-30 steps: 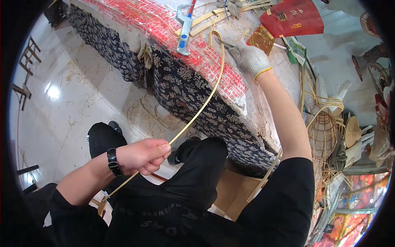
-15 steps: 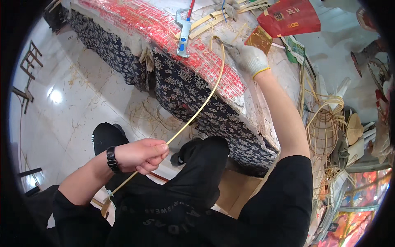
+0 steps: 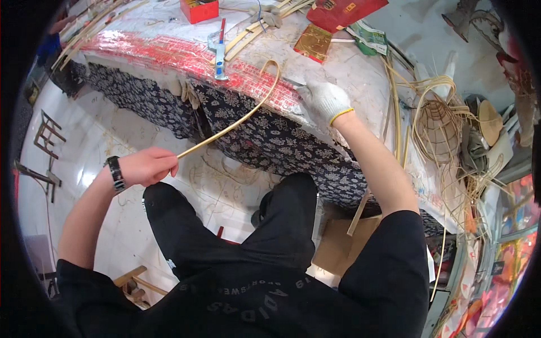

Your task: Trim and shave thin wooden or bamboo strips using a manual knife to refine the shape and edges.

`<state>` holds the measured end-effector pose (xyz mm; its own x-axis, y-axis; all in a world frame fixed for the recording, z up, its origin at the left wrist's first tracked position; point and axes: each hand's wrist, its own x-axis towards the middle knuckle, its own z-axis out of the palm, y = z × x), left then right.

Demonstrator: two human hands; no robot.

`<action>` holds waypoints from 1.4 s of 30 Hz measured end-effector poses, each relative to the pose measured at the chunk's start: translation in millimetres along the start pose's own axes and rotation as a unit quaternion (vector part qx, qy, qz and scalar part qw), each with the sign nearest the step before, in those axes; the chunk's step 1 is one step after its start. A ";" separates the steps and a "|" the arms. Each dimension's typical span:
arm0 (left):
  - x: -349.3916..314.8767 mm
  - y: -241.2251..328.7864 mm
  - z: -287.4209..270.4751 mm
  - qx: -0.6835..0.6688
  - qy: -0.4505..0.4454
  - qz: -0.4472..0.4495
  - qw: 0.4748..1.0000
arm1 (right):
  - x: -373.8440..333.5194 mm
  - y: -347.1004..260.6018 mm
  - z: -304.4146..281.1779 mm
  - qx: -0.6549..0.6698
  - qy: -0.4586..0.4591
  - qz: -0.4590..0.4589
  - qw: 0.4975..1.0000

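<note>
My bare left hand (image 3: 147, 167), with a dark watch on its wrist, grips a long pale bamboo strip (image 3: 233, 125). The strip runs up to the right, over the table edge, and its far end bends back in a loop above the red-patterned covering. In a white knitted glove with a yellow cuff, my right hand (image 3: 327, 102) is closed at the table's front edge, beside that loop. A thin grey metal tip (image 3: 293, 83) sticks out of the glove, looking like a knife blade; its handle is hidden. The tip is apart from the loop.
On the table (image 3: 360, 84) lie a silver tool with a red handle (image 3: 218, 56), flat bamboo slats (image 3: 243, 44), a red bag (image 3: 344, 12) and a gold packet (image 3: 314, 43). A woven frame (image 3: 438, 132) stands at right. A cardboard box (image 3: 341, 245) and wooden stool (image 3: 135, 278) are below.
My left hand has moved left and up, drawing the strip along with it. My right hand has come down and left, away from the strip's bent end. The view has shifted too.
</note>
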<state>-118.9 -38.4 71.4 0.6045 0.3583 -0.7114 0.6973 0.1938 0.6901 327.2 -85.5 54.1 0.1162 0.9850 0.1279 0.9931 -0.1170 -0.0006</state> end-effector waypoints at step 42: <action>164.8 75.4 91.2 0.448 0.381 0.275 0.761 | -20.3 23.1 9.0 0.032 -0.021 -0.006 0.999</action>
<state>68.4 -48.1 -5.9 0.7389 0.6519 0.1706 0.6087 -0.7543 0.2459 348.0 -107.1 42.6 0.1040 0.9907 0.0873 0.9931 -0.0987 -0.0629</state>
